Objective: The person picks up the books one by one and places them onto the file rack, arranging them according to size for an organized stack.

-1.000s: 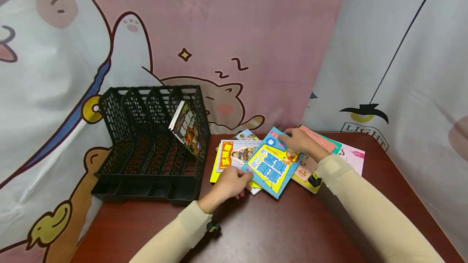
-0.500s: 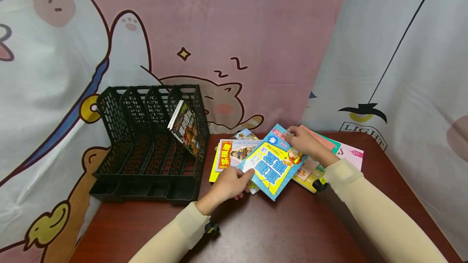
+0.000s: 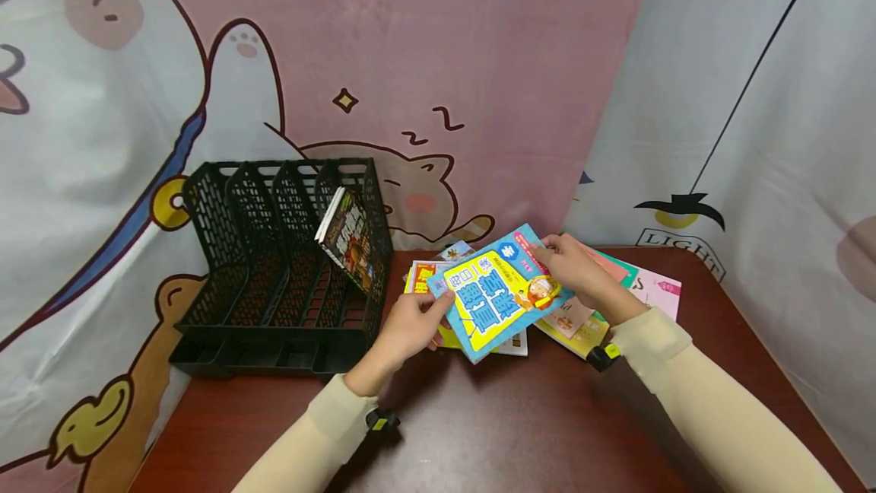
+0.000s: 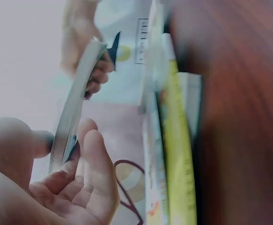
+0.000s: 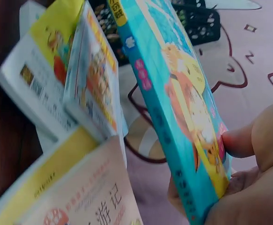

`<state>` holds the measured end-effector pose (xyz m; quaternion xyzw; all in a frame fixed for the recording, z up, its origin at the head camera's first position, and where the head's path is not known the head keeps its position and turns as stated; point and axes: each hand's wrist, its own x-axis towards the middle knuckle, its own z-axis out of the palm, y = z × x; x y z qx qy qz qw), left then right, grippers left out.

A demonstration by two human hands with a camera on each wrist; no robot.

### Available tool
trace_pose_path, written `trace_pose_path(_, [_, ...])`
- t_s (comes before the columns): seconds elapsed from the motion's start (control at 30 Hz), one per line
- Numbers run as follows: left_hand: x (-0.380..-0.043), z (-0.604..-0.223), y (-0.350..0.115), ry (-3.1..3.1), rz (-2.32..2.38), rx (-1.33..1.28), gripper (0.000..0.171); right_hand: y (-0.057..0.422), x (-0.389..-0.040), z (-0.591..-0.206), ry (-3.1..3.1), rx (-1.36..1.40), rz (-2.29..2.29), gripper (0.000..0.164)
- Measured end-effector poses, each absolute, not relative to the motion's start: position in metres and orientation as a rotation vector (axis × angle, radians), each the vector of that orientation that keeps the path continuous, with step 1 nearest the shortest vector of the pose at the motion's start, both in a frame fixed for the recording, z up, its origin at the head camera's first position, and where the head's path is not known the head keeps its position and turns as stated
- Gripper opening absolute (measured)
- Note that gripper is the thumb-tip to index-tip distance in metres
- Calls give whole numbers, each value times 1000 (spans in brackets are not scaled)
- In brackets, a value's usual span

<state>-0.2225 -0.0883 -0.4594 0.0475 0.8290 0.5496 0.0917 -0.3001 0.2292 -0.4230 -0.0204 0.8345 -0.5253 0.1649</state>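
Observation:
A blue book with a yellow cover panel (image 3: 489, 299) is held tilted above a pile of books, between both hands. My left hand (image 3: 409, 326) pinches its lower left corner, thumb on the cover and fingers beneath. In the left wrist view the page edges of the blue book (image 4: 75, 103) stand between thumb and fingers. My right hand (image 3: 578, 268) grips the upper right edge; in the right wrist view its thumb presses the cover of the blue book (image 5: 183, 93). Below lie a red-and-yellow book (image 3: 422, 274) and a yellow book (image 5: 56, 35), partly hidden.
At the left stands a black file rack (image 3: 274, 333) with several slots; a dark-covered book (image 3: 352, 242) leans in its right slot. A pink book (image 3: 660, 291) and a salmon one (image 3: 602, 261) lie right of the pile on the brown table (image 3: 520, 432).
The blue book has risen off the pile and turned, its lower end swinging left. My left hand has moved up and left, now holding its corner. The right hand keeps its grip.

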Motion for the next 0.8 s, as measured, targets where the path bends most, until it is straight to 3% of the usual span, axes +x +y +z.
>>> trace_pose_path(0.33, [-241,-440,-105,2320,1789,-7,52,223,-278,-418,2031,-83,-1736,56])
trace_pose_path(0.8, [-244,-464,-106,2429,1799,-32,44,217,-257,-436,1913,-200,-1746,62])
